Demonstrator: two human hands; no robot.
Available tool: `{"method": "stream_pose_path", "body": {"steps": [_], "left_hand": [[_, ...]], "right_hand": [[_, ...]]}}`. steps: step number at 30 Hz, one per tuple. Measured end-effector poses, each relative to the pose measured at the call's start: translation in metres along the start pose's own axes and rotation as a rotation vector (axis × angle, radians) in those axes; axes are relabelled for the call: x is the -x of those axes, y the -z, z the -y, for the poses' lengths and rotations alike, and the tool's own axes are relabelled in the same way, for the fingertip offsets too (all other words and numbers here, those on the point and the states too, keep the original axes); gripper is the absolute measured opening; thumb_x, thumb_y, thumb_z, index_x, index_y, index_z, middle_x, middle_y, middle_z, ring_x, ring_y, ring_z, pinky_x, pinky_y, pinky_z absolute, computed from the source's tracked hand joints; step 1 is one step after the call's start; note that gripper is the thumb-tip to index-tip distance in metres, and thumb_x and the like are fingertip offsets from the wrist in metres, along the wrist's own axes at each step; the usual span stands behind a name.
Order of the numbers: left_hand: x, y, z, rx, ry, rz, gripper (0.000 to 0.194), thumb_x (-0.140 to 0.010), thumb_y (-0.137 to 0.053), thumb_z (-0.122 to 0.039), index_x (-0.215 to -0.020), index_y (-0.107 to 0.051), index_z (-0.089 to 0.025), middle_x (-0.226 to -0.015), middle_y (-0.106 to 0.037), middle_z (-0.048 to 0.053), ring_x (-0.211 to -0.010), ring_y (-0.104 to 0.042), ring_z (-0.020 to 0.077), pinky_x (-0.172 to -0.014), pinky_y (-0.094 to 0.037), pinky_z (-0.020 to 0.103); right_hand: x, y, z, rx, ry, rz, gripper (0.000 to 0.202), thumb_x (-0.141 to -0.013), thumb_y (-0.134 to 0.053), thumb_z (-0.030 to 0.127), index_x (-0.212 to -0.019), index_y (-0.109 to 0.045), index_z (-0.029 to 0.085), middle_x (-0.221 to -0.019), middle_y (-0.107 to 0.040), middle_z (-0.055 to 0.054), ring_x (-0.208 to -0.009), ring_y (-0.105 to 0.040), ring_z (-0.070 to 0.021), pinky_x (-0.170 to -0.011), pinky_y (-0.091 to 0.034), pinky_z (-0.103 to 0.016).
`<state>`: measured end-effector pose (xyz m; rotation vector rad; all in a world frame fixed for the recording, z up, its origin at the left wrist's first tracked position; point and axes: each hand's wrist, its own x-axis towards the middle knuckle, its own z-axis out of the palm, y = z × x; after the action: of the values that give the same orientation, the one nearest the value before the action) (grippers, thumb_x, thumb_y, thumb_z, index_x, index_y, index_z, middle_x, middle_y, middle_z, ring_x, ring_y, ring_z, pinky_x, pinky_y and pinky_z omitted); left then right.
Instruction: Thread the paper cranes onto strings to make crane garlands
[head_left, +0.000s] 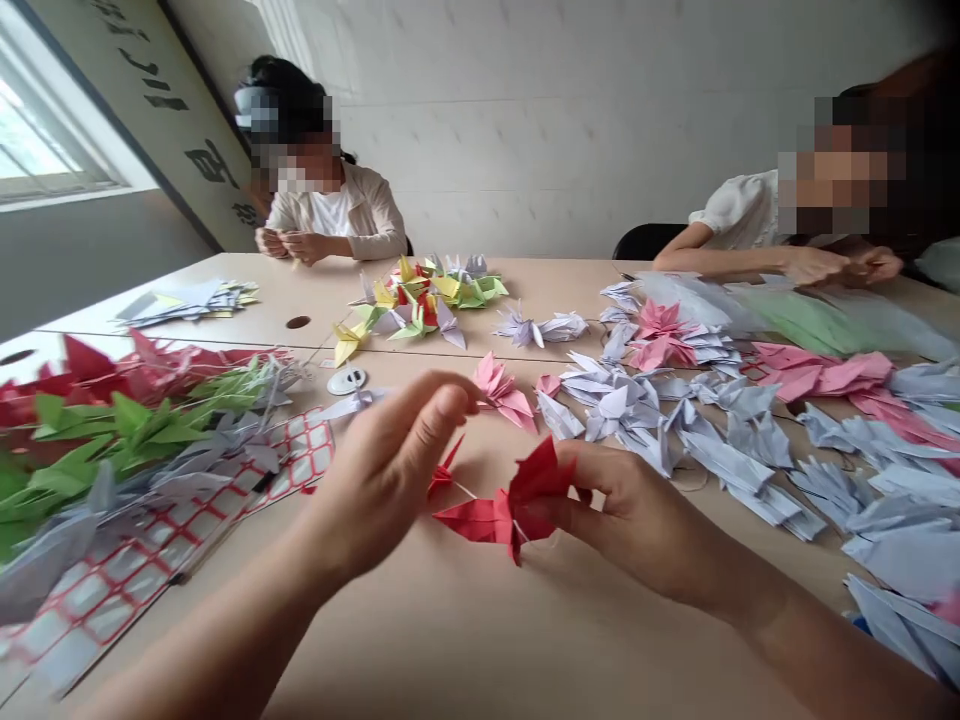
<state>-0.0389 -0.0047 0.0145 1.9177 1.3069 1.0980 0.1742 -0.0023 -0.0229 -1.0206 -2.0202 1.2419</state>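
My right hand (622, 500) is closed on a red paper crane (540, 490), with thumb and fingers pinching its raised part. Another red folded paper piece (472, 520) touches it on the left, and a thin white string (465, 490) runs by them. Just left of these, my left hand (397, 480) is raised with its thumb against the bent index finger. Whatever lies between those fingers is hidden. A small red folded piece (444, 475) shows beside the left palm, close to the string.
Strung red and green cranes (127, 420) lie at left over red-grid sheets (127, 570). White folded cranes (622, 400) and pink ones (502, 390) spread at right. A multicoloured crane pile (427, 295) sits farther back. Two people (337, 205) work across the table (510, 640).
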Motion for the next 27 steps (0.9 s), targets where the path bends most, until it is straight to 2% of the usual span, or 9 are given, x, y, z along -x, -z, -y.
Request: {"method": "stream_pose_path", "body": {"steps": [2, 4, 8, 12, 14, 18, 21, 24, 27], "left_hand": [[0.002, 0.021, -0.006, 0.024, -0.022, -0.151, 0.043, -0.096, -0.034, -0.050, -0.093, -0.063, -0.019, -0.094, -0.064, 0.004, -0.084, -0.060, 0.0172, -0.072, -0.047, 0.026], [0.008, 0.040, -0.010, -0.003, -0.021, -0.216, 0.041, -0.095, -0.036, -0.050, -0.092, -0.063, -0.020, -0.095, -0.064, 0.005, -0.087, -0.061, 0.0177, -0.073, -0.048, 0.027], [0.039, 0.068, 0.003, -0.330, 0.107, -0.143, 0.032, -0.093, -0.044, -0.047, -0.099, -0.063, -0.021, -0.095, -0.066, 0.004, -0.086, -0.061, 0.0173, -0.073, -0.048, 0.026], [0.079, 0.079, 0.042, -0.404, 0.371, -0.099, 0.043, -0.091, -0.045, -0.053, -0.119, -0.053, -0.022, -0.113, -0.064, 0.010, -0.100, -0.061, 0.0243, -0.082, -0.050, 0.035], [0.095, 0.080, 0.062, -0.350, 0.437, -0.133, 0.047, -0.090, -0.046, -0.054, -0.124, -0.048, -0.023, -0.131, -0.055, 0.013, -0.116, -0.055, 0.0278, -0.095, -0.046, 0.041], [0.112, 0.070, 0.086, -0.189, 0.461, -0.064, 0.073, -0.082, -0.061, -0.048, -0.143, -0.027, -0.027, -0.149, -0.038, 0.016, -0.133, -0.041, 0.0300, -0.104, -0.041, 0.045], [0.108, 0.058, 0.091, -0.202, 0.493, -0.071, 0.090, -0.076, -0.070, -0.039, -0.148, -0.018, -0.023, -0.144, -0.041, 0.022, -0.122, -0.053, 0.0330, -0.097, -0.046, 0.048], [0.095, 0.045, 0.090, -0.248, 0.504, -0.087, 0.079, -0.079, -0.064, -0.035, -0.146, -0.025, -0.020, -0.134, -0.051, 0.021, -0.103, -0.065, 0.0290, -0.091, -0.051, 0.048], [0.081, 0.035, 0.089, -0.263, 0.469, -0.046, 0.072, -0.080, -0.061, -0.032, -0.144, -0.030, -0.019, -0.129, -0.056, 0.019, -0.101, -0.066, 0.0279, -0.090, -0.051, 0.047]], "right_hand": [[0.005, 0.002, 0.003, 0.109, -0.020, 0.004, 0.021, -0.090, -0.058, 0.039, -0.087, -0.070, 0.022, -0.086, -0.067, -0.003, -0.079, -0.060, -0.0178, -0.068, -0.046, -0.026], [0.010, 0.004, 0.008, 0.171, 0.012, 0.045, 0.021, -0.089, -0.057, 0.039, -0.086, -0.071, 0.023, -0.088, -0.068, -0.004, -0.079, -0.061, -0.0196, -0.066, -0.047, -0.027], [0.020, 0.002, 0.020, 0.215, 0.113, 0.262, 0.024, -0.093, -0.050, 0.036, -0.084, -0.071, 0.028, -0.085, -0.068, -0.004, -0.075, -0.063, -0.0194, -0.066, -0.050, -0.027], [0.031, -0.004, 0.025, 0.342, 0.093, 0.430, 0.018, -0.083, -0.063, 0.027, -0.097, -0.071, 0.035, -0.099, -0.070, -0.002, -0.081, -0.067, -0.0213, -0.070, -0.053, -0.027], [0.033, -0.005, 0.022, 0.391, 0.108, 0.386, 0.030, -0.078, -0.068, 0.028, -0.107, -0.068, 0.038, -0.110, -0.069, -0.002, -0.092, -0.067, -0.0255, -0.075, -0.054, -0.029], [0.025, -0.001, 0.008, 0.455, 0.070, 0.228, 0.026, -0.088, -0.056, 0.039, -0.113, -0.065, 0.036, -0.117, -0.066, -0.004, -0.105, -0.063, -0.0275, -0.085, -0.054, -0.034], [0.017, -0.005, -0.008, 0.506, 0.023, 0.149, 0.032, -0.089, -0.055, 0.043, -0.118, -0.062, 0.031, -0.125, -0.061, -0.007, -0.114, -0.058, -0.0282, -0.094, -0.049, -0.041], [0.012, -0.014, -0.023, 0.521, -0.039, 0.123, 0.045, -0.086, -0.057, 0.046, -0.128, -0.056, 0.028, -0.137, -0.052, -0.008, -0.125, -0.050, -0.0293, -0.102, -0.043, -0.045], [0.008, -0.020, -0.027, 0.508, -0.061, 0.148, 0.045, -0.086, -0.057, 0.036, -0.130, -0.054, 0.027, -0.139, -0.050, -0.008, -0.126, -0.049, -0.0279, -0.103, -0.042, -0.044]]}}
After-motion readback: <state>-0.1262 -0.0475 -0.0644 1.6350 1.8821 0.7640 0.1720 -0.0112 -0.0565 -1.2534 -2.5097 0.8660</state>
